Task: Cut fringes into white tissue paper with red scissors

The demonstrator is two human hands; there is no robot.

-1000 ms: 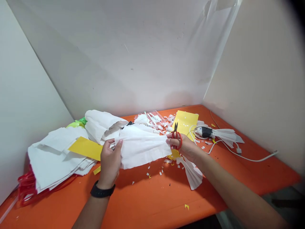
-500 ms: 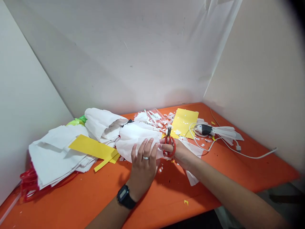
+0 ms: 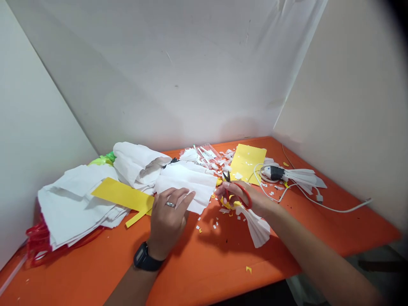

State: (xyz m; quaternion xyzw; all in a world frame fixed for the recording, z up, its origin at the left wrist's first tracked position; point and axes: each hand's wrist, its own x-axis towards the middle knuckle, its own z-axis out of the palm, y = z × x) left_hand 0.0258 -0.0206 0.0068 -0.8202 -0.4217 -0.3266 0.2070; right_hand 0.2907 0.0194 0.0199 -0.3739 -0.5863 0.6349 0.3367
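While the left hand (image 3: pixel 168 223) rests with bent fingers over the near edge of a thin white sheet (image 3: pixel 197 185), the right hand (image 3: pixel 237 195) grips red-handled scissors (image 3: pixel 248 199), their dark blades pointing to the far side. Whether the left thumb pinches the sheet from below cannot be told, since the palm hides it. The sheet lies in the middle of the orange table (image 3: pixel 191 272), its right edge just beside the right fingertips; I cannot make out whether they touch it. With the blades so near that edge, a slip of the wrist could nick or tear the sheet, and a left finger straying to the right could meet the points. If the left fingers bear down or drag unevenly, the thin sheet would probably crease. Just right of the hands, a pleated white piece (image 3: pixel 259 231) lies below the right wrist, where a lowered forearm might crush its folds. Small scraps (image 3: pixel 215 226) dot the tabletop around it and could cling or scatter. To the left, yellow strips (image 3: pixel 123 195) lie partly over a stack of white sheets (image 3: pixel 75 208), and a sweeping left arm could shift them. Farther right, a white cable (image 3: pixel 346 213) loops around a figure with a black band (image 3: pixel 276 173); a sleeve or elbow catching the cable could pull the figure along.
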